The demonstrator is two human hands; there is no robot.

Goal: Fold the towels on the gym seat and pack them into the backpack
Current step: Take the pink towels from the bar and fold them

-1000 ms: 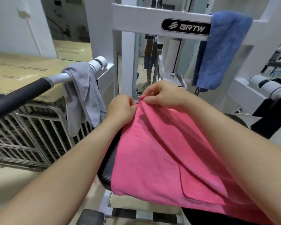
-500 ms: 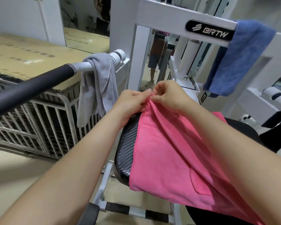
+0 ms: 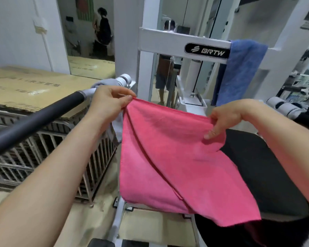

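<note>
Pink towel (image 3: 177, 157) held up by its top edge, stretched between both hands and hanging in front of the seat (image 3: 268, 168). Left hand (image 3: 107, 104) pinching the left top corner, fingers (image 3: 127, 99) clamped together on the cloth. Right hand (image 3: 219, 122) gripping the right top corner, fingers (image 3: 210, 135) curled shut around a bunched fold. Below the fingers, a diagonal crease running down the cloth and a doubled layer trailing toward the lower right, with the bottom corner draped over the seat's front. Grey towel (image 3: 105, 82) just behind the left fingers, slung over the bar (image 3: 36, 120); blue towel (image 3: 243, 72) above and beyond the right fingers, hung on the frame (image 3: 168, 40). No backpack in view.

Likely risks from here: a crooked fold, since the layers under the fingers sit skewed and the right corner is bunched rather than pinched flat. A slip from either pinch dropping the cloth past the seat edge to the floor. A snag against the bar or a knock to the grey towel, being so close behind the left fingers.
</note>
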